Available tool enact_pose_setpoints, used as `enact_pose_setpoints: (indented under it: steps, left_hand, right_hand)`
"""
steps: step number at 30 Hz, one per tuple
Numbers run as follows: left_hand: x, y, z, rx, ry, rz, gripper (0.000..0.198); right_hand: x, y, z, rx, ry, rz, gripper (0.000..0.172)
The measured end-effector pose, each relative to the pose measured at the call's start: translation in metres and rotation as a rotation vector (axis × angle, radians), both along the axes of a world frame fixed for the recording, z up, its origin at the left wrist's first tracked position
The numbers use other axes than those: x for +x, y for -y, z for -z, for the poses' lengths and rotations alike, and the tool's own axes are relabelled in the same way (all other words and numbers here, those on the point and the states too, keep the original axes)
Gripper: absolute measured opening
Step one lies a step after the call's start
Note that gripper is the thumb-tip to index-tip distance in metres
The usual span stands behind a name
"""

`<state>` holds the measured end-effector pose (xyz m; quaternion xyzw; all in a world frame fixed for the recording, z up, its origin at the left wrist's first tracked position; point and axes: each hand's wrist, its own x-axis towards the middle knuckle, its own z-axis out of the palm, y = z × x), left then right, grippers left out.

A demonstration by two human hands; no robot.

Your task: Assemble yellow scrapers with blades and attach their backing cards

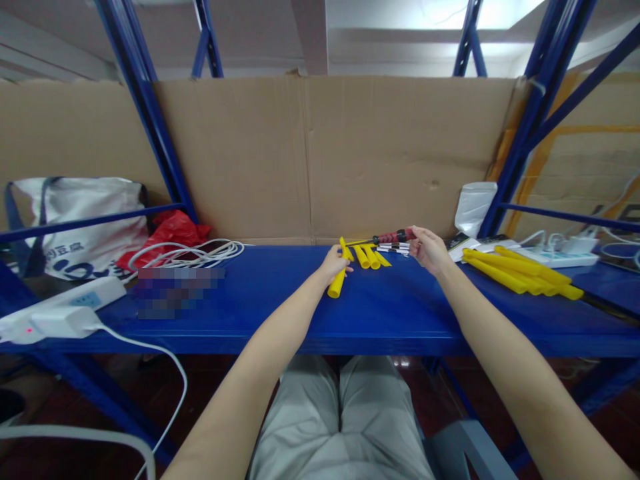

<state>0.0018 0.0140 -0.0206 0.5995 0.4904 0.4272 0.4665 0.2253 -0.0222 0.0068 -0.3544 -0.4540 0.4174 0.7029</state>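
Observation:
My left hand (334, 261) is closed around a yellow tube (337, 283) that stands tilted on the blue shelf (280, 307). My right hand (428, 248) grips a screwdriver with a red and black handle (393, 237), its shaft pointing left toward the top of the tube. Just behind the tube lie three short yellow tubes (369, 256) and some small white and black pieces (395, 249).
A pile of long yellow tubes (520, 273) lies at the right, by a white power strip (555, 257) and a white bag (474, 207). At the left are coiled white cable (195, 253), a red bag (173, 233), a tote bag (75, 223) and another power strip (65, 310). A cardboard wall stands behind.

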Motion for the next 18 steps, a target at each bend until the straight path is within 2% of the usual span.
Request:
enact_pose_setpoints:
  steps: [10,18]
  left_hand:
    - [-0.0001,0.001,-0.0008,0.003,0.013,-0.008,0.046]
    - [0.0001,-0.0001,0.0007,0.006,0.008,-0.011,0.048]
  right_hand:
    - [-0.0014,0.0025,-0.002,0.022,0.014,-0.092,0.029]
    - [0.0014,-0.0033,0.0017,0.029,0.01,0.003,0.037]
